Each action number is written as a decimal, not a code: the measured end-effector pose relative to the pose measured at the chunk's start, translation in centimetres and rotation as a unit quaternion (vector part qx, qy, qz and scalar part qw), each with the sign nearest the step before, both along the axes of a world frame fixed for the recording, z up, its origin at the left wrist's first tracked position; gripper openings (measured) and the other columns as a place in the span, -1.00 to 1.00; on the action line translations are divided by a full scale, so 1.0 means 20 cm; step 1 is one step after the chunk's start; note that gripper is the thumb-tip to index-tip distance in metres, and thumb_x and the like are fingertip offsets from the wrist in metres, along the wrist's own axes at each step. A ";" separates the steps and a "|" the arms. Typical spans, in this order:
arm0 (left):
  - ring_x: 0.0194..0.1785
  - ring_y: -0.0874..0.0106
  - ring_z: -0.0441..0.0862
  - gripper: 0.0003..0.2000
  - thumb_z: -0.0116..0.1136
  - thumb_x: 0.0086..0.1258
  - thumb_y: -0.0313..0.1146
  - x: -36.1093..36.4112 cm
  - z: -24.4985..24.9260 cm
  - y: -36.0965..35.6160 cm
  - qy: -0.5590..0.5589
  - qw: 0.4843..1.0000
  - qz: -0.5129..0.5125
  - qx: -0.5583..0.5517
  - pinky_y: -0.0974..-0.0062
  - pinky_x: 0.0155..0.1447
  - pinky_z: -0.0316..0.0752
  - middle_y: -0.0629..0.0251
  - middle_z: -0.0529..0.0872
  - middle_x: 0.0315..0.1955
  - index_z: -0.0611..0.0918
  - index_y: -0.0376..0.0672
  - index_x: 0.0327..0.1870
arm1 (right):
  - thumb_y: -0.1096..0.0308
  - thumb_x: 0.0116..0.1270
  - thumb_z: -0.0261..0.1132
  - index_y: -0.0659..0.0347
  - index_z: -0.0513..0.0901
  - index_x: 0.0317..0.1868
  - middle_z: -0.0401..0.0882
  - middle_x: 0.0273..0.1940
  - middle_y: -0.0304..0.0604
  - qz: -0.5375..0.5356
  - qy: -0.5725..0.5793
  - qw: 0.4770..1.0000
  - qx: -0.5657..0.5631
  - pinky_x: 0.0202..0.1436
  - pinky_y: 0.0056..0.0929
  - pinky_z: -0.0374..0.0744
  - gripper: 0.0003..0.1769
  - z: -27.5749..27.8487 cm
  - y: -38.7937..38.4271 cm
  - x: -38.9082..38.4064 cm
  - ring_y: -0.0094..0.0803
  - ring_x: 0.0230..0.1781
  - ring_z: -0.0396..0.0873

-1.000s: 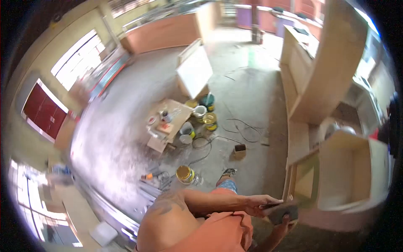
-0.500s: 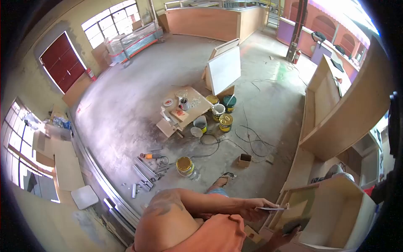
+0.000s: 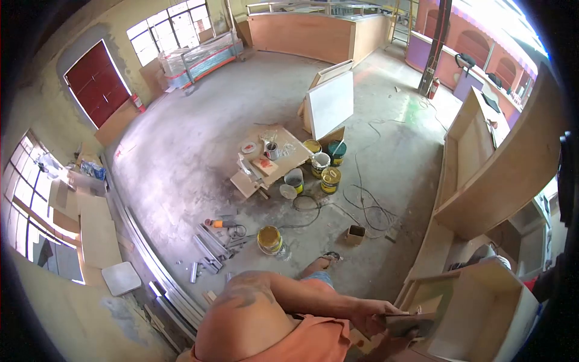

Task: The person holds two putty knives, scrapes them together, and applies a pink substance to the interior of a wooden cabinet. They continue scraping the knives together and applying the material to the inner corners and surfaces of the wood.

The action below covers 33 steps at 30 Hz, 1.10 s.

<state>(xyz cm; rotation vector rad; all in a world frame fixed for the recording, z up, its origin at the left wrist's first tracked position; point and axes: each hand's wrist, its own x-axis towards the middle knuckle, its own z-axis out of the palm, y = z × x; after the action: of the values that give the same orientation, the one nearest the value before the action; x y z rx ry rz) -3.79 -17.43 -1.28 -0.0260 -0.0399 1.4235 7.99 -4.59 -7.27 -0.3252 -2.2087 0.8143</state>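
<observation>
My left hand [image 3: 369,316] is closed on a thin flat blade [image 3: 393,314], seen nearly edge-on. Just below it, at the lower right, my right hand [image 3: 399,342] grips a dark grey flat piece [image 3: 411,326]. The blade and the grey piece meet or overlap; whether they touch is unclear. Both hands are at the near left edge of an open wooden box frame [image 3: 479,301]. Part of my right hand is in shadow.
A low board table [image 3: 283,145] with cans stands mid-floor, paint buckets [image 3: 330,180] beside it. Nearer are a lone bucket [image 3: 269,239], metal tubes [image 3: 208,250], an orange power tool [image 3: 222,224], loose cables [image 3: 368,208] and a small open box [image 3: 356,234]. Curved wooden cabinetry [image 3: 500,175] rises at right.
My two hands have come closer together, bringing the blade against or over the grey piece. The view has shifted slightly, so the room's objects appear a little further right.
</observation>
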 end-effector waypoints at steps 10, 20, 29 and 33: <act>-0.37 0.50 0.65 -0.67 -0.02 0.39 -0.09 -0.03 -0.01 0.01 0.101 0.988 0.102 -0.047 0.50 -0.27 0.56 0.34 0.70 -0.34 0.60 -0.18 -0.13 | 0.08 0.24 0.12 0.35 0.46 0.00 0.52 -0.06 0.08 0.000 0.087 0.933 -0.349 0.01 -0.23 0.41 -0.50 0.05 -0.03 0.03 -0.14 -0.04 0.48; -0.09 0.58 0.51 -0.60 -0.15 0.48 -0.12 -0.23 0.12 0.11 0.355 0.818 0.445 -0.078 0.55 0.00 0.44 0.32 0.58 -0.11 0.37 -0.23 0.15 | -0.10 0.21 0.10 0.35 0.52 -0.09 0.55 -0.16 0.07 -0.136 0.114 0.938 -0.296 -0.10 -0.23 0.44 -0.40 0.18 0.02 0.03 -0.17 -0.15 0.51; -0.48 -0.04 0.52 -0.85 -0.09 0.33 -0.44 -0.18 0.19 -0.04 0.843 0.399 0.357 0.056 0.14 -0.45 0.35 0.00 0.51 -0.63 0.36 -0.24 -0.13 | -0.26 0.18 0.08 0.34 0.57 -0.18 0.57 -0.24 0.07 -0.141 0.084 0.964 -0.208 -0.21 -0.24 0.46 -0.30 0.10 0.08 -0.01 -0.20 -0.26 0.53; -0.58 0.05 0.52 -0.79 0.05 0.22 -0.41 -0.13 0.06 -0.06 0.858 0.415 0.297 0.054 0.21 -0.55 0.36 0.10 0.49 -0.63 0.32 -0.18 -0.20 | -0.34 0.16 0.07 0.34 0.59 -0.22 0.59 -0.28 0.07 -0.199 0.137 0.967 -0.084 -0.25 -0.25 0.47 -0.24 0.13 0.23 -0.04 -0.22 -0.30 0.54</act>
<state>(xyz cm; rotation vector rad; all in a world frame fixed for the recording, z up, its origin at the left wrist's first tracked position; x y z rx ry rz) -6.46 -18.61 -0.07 1.7430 1.7469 1.4613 7.23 -0.05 -4.61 -0.6724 -1.7429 0.7705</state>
